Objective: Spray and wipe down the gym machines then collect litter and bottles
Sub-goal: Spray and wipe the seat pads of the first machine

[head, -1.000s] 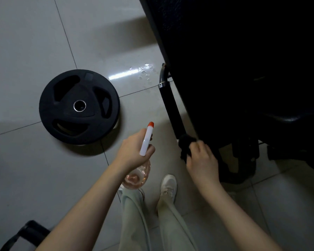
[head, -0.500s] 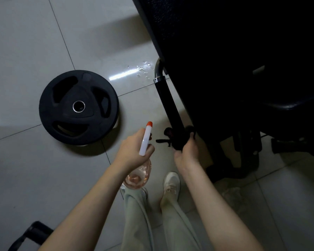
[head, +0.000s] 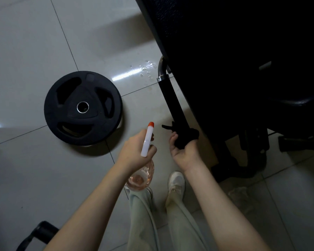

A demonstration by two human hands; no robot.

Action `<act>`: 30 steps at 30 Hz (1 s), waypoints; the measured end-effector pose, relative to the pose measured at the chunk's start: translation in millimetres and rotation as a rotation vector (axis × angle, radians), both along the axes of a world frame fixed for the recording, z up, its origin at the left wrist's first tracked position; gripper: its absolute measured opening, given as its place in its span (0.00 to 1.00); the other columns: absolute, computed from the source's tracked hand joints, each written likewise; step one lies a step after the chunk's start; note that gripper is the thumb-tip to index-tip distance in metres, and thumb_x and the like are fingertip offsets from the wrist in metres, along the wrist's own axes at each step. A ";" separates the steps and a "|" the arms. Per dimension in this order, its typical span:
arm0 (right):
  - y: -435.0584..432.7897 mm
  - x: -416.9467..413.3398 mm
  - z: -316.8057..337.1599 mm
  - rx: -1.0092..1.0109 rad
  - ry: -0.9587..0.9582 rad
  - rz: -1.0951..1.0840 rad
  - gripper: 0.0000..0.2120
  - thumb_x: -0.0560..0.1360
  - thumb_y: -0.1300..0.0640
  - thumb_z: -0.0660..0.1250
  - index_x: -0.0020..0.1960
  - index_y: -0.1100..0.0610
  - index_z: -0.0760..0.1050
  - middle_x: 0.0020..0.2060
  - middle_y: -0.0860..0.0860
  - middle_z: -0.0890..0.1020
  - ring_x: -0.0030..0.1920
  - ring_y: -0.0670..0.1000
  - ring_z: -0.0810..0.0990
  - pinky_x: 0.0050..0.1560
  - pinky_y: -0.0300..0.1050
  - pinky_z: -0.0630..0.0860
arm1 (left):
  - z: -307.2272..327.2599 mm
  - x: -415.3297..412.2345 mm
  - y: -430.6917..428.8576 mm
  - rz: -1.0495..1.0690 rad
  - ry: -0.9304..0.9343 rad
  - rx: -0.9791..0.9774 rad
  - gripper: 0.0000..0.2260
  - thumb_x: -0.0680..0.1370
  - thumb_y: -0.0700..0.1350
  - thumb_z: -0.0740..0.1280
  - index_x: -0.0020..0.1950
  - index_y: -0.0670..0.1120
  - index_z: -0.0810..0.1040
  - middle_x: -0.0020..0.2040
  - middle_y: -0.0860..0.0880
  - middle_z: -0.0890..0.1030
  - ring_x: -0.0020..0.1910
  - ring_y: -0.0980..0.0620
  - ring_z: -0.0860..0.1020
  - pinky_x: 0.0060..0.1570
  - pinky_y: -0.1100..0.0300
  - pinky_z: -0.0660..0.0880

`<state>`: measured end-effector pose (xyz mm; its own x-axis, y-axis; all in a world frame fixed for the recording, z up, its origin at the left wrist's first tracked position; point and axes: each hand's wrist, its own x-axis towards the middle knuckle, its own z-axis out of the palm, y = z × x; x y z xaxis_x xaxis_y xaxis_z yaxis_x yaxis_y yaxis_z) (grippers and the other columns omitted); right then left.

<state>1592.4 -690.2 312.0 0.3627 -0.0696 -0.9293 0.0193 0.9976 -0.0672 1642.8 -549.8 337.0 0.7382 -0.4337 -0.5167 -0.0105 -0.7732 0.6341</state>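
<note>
head camera is looking down at the floor (head: 25,51) beside a dark gym machine (head: 243,60), where the wiping part of the job is going on. the person's right hand (head: 184,153) is lying palm-up, its fingers curling round a black cloth (head: 184,138) that is wrapping the lower end of the machine's black handle (head: 172,102). the left hand (head: 134,153) is gripping a spray bottle (head: 140,178) by the neck, just beside the cloth, with a little pinkish liquid sitting in it. drops of water (head: 145,68) are lying on the tile near the handle's metal elbow, so spraying seems to be done here. by my reckoning this handle is being rubbed down now, with the rest of the machine waiting. collecting is not looking started: something pale and crumpled (head: 239,192) is lying by the machine's foot, maybe litter, too dim to tell.
</note>
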 end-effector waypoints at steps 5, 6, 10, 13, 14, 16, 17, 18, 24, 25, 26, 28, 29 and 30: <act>7.5 -14.0 9.3 -0.132 0.111 0.191 0.13 0.81 0.55 0.54 0.46 0.61 0.72 0.32 0.56 0.77 0.21 0.44 0.69 0.18 0.32 0.63 | -1.5 0.1 9.9 0.026 -0.001 -0.008 0.16 0.68 0.49 0.60 0.54 0.46 0.75 0.46 0.52 0.80 0.42 0.49 0.78 0.38 0.60 0.69; 11.9 -18.5 14.0 -0.235 0.156 0.352 0.12 0.81 0.55 0.54 0.47 0.60 0.73 0.33 0.58 0.79 0.22 0.46 0.70 0.19 0.33 0.63 | -1.8 0.5 10.9 0.034 0.001 -0.010 0.15 0.69 0.49 0.61 0.54 0.46 0.75 0.46 0.52 0.80 0.42 0.49 0.77 0.37 0.61 0.69; 23.4 -45.7 33.2 -0.975 0.337 0.949 0.15 0.80 0.50 0.58 0.62 0.57 0.71 0.51 0.57 0.80 0.50 0.55 0.80 0.43 0.44 0.75 | -1.3 3.0 10.8 0.074 -0.001 -0.011 0.19 0.68 0.50 0.59 0.57 0.47 0.74 0.50 0.56 0.79 0.44 0.53 0.76 0.38 0.61 0.66; 16.8 -40.3 50.5 -1.659 0.285 1.052 0.21 0.80 0.51 0.59 0.70 0.57 0.66 0.56 0.57 0.78 0.53 0.53 0.78 0.46 0.40 0.73 | -1.7 4.3 12.5 0.086 -0.003 -0.021 0.19 0.67 0.49 0.59 0.56 0.47 0.74 0.50 0.55 0.79 0.44 0.53 0.76 0.38 0.64 0.68; 11.3 -31.3 47.8 -1.890 0.315 1.130 0.23 0.79 0.52 0.60 0.71 0.59 0.64 0.58 0.59 0.76 0.53 0.55 0.78 0.45 0.41 0.73 | -1.6 5.0 12.9 0.094 -0.005 -0.028 0.18 0.67 0.49 0.59 0.56 0.47 0.74 0.51 0.55 0.80 0.45 0.52 0.77 0.38 0.63 0.69; 1.2 -11.3 29.9 -2.204 0.393 1.300 0.25 0.76 0.55 0.63 0.71 0.60 0.64 0.58 0.61 0.74 0.52 0.59 0.77 0.41 0.47 0.78 | -2.0 6.4 13.5 0.109 -0.020 -0.032 0.18 0.67 0.49 0.59 0.56 0.47 0.74 0.51 0.54 0.80 0.45 0.52 0.77 0.40 0.60 0.69; -3.9 -3.1 19.3 -2.254 0.414 1.367 0.26 0.74 0.57 0.65 0.70 0.62 0.66 0.57 0.61 0.75 0.51 0.60 0.77 0.40 0.49 0.80 | -2.2 6.9 13.6 0.113 -0.029 -0.029 0.18 0.67 0.49 0.59 0.56 0.47 0.74 0.51 0.54 0.80 0.45 0.53 0.77 0.41 0.59 0.69; -8.1 0.6 11.8 -2.269 0.426 1.421 0.26 0.72 0.59 0.67 0.69 0.63 0.68 0.56 0.62 0.75 0.50 0.61 0.78 0.38 0.51 0.80 | -2.6 7.3 13.9 0.114 -0.033 -0.024 0.18 0.67 0.49 0.59 0.55 0.47 0.74 0.50 0.54 0.80 0.44 0.53 0.77 0.41 0.59 0.69; -16.3 -29.5 15.3 -2.327 0.566 1.586 0.19 0.69 0.60 0.61 0.56 0.68 0.78 0.40 0.61 0.79 0.37 0.60 0.81 0.21 0.42 0.72 | -2.4 10.7 16.8 0.109 -0.018 -0.021 0.14 0.71 0.47 0.62 0.55 0.46 0.74 0.50 0.52 0.81 0.44 0.50 0.79 0.41 0.58 0.73; -18.1 -32.9 20.2 -2.283 0.580 1.590 0.19 0.68 0.61 0.65 0.55 0.68 0.78 0.38 0.61 0.79 0.34 0.60 0.81 0.19 0.42 0.70 | -1.7 10.5 17.0 0.109 -0.020 -0.016 0.13 0.72 0.46 0.63 0.55 0.46 0.75 0.51 0.52 0.81 0.45 0.50 0.78 0.40 0.59 0.72; -20.5 -32.6 24.6 -2.241 0.578 1.570 0.20 0.66 0.62 0.71 0.56 0.68 0.78 0.37 0.62 0.79 0.31 0.60 0.80 0.18 0.43 0.70 | -1.3 10.3 17.1 0.107 -0.023 -0.015 0.13 0.72 0.46 0.64 0.55 0.46 0.75 0.51 0.51 0.81 0.44 0.50 0.78 0.39 0.61 0.70; -24.5 -24.6 27.5 -2.206 0.559 1.517 0.24 0.64 0.63 0.76 0.58 0.67 0.76 0.37 0.62 0.80 0.28 0.60 0.80 0.20 0.45 0.71 | -0.3 9.3 16.4 0.097 -0.023 -0.020 0.16 0.69 0.49 0.61 0.55 0.46 0.75 0.50 0.52 0.81 0.44 0.50 0.78 0.37 0.61 0.69; -25.4 -18.6 25.5 -2.212 0.535 1.510 0.23 0.65 0.62 0.77 0.58 0.66 0.76 0.38 0.62 0.80 0.29 0.60 0.80 0.20 0.45 0.71 | -0.2 9.3 16.1 0.095 -0.019 -0.021 0.18 0.68 0.50 0.60 0.55 0.47 0.75 0.50 0.52 0.81 0.44 0.50 0.78 0.38 0.59 0.68; -24.7 -15.0 22.2 -2.228 0.514 1.531 0.21 0.65 0.62 0.77 0.55 0.65 0.77 0.37 0.61 0.79 0.29 0.60 0.80 0.20 0.44 0.71 | -0.5 8.6 16.1 0.098 -0.012 -0.022 0.18 0.67 0.50 0.59 0.55 0.47 0.75 0.50 0.52 0.81 0.44 0.50 0.78 0.38 0.60 0.67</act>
<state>1577.4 -714.9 334.3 0.8971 -0.4410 -0.0267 -0.4413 -0.8914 -0.1036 1651.4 -533.7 336.5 0.7834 -0.3706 -0.4989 0.0566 -0.7568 0.6511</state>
